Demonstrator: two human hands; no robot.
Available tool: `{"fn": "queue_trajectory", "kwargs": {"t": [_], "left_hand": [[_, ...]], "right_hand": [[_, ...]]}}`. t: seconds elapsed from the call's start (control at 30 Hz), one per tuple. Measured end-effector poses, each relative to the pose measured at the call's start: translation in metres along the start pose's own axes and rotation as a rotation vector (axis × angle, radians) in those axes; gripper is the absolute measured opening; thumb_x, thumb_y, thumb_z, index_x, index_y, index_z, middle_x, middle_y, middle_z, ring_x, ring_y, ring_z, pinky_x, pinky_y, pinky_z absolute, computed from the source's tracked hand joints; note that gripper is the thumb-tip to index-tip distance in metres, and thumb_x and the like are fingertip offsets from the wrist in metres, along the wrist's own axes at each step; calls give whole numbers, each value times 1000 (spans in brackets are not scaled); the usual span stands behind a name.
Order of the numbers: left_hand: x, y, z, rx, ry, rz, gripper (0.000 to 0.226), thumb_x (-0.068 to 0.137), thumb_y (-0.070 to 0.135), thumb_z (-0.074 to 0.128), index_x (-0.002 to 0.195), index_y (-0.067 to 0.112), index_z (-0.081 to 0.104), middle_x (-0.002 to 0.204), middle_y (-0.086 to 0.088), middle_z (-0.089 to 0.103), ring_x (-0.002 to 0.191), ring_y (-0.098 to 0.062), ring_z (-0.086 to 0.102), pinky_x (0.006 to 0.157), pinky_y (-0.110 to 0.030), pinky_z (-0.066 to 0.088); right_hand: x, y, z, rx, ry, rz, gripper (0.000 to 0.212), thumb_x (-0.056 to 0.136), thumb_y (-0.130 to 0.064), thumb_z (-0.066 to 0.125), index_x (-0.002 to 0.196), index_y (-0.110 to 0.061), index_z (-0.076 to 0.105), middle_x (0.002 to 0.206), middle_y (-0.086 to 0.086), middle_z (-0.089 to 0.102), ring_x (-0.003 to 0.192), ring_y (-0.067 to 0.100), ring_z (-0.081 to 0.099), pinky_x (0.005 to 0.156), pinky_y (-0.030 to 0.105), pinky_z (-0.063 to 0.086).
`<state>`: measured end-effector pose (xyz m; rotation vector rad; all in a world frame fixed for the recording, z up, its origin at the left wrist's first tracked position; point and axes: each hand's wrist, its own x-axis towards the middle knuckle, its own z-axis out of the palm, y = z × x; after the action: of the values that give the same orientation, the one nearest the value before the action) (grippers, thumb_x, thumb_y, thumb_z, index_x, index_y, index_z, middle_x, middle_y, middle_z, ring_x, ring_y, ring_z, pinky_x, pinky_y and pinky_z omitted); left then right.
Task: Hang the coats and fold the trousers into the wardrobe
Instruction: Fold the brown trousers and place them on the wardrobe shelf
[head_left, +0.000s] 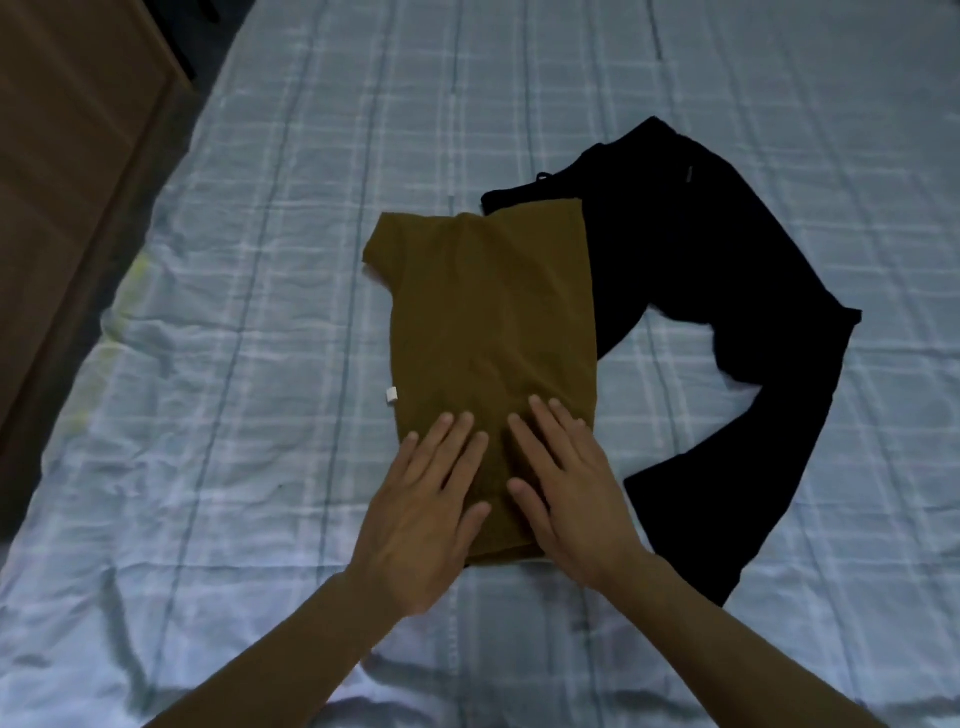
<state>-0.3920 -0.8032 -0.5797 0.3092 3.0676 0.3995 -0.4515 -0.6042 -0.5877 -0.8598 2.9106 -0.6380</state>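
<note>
Both forearms reach in from the bottom of the head view, and the hands lie flat on the near end of the olive-brown trousers (488, 332). The left hand (421, 519) rests palm down with its fingers spread over the near left part of the cloth; the right hand (566, 493) lies beside it, likewise palm down, fingers fanned toward the far end. Neither hand grasps anything: both are open and pressing, which looks like smoothing the fold so the layers stay flat and square before the next fold or the lift.

These trousers sit as a long, narrow folded stack in the middle of the bed (234, 312), which is covered by a pale blue checked sheet that gives a broad, soft working surface. A small white tag (391, 395) sticks out at the stack's left edge. Its far right corner overlaps the black trousers (727, 312), which lie unfolded to the right, waist at the far end and legs bending round toward the camera; they seem to be waiting their turn.

At the far left stands a brown wooden piece of furniture (72, 156), perhaps the wardrobe, though I cannot tell. No coats or hangers show.
</note>
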Motion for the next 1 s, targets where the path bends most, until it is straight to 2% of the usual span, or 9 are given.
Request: {"fn": "queue_trajectory", "kwargs": {"t": [0.17,0.3,0.47,0.53,0.63,0.77,0.87,0.93,1.0], "left_hand": [[3,-14,37,24,-175,19,67,103,57,22,158,18,20,166,-2,12,154,-19,6,120,-49,20],[8,-20,44,27,-204,34,69,103,58,21,160,21,11,167,1,2,154,-16,-6,123,-47,8],[10,-18,35,-4,-233,26,72,101,62,20,160,22,9,167,1,1,154,-16,-7,123,-50,13],[4,-19,29,-27,-233,67,78,98,69,22,160,24,8,167,1,-1,153,-16,-8,123,-50,9],[-22,-24,22,-50,-224,177,90,91,75,38,160,26,7,168,-1,1,154,-20,-1,123,-49,6],[-43,-38,23,-102,-60,252,94,84,48,68,158,20,19,165,-4,21,152,-23,19,119,-49,22],[-29,-41,16,-2,-49,308,102,68,32,81,155,18,30,161,-6,31,147,-26,30,118,-48,24],[-18,-34,14,58,-22,363,88,71,22,76,151,16,40,157,-8,37,143,-28,38,117,-47,24],[-10,-28,16,41,49,413,64,78,10,59,142,13,53,147,-10,51,134,-29,49,115,-43,26]], "right_hand": [[-13,14,34,-12,-124,1,61,102,-55,28,157,-29,21,166,3,10,153,22,5,121,52,18],[-11,17,43,-21,-106,19,61,102,-52,32,157,-27,23,166,4,12,153,24,6,120,53,17],[-9,18,37,21,-126,1,63,101,-55,33,156,-27,25,166,5,12,153,24,5,120,55,18],[-13,21,28,50,-159,-29,69,98,-61,37,156,-27,24,166,5,10,153,23,3,122,52,14],[-33,29,14,50,-224,-119,84,91,-67,50,157,-24,21,166,5,9,153,21,4,124,43,7],[-53,32,8,44,-153,-138,81,85,-39,66,155,-20,29,162,7,22,150,23,20,121,44,20],[-46,27,13,9,-118,-102,91,70,-27,73,152,-20,34,157,10,33,145,27,31,120,46,24],[-42,22,20,-12,-102,-77,97,62,-22,79,150,-20,39,153,12,40,141,30,37,117,49,30],[-39,20,25,-20,-53,-56,95,55,-7,83,143,-16,48,144,14,49,133,33,46,110,50,39]]}}
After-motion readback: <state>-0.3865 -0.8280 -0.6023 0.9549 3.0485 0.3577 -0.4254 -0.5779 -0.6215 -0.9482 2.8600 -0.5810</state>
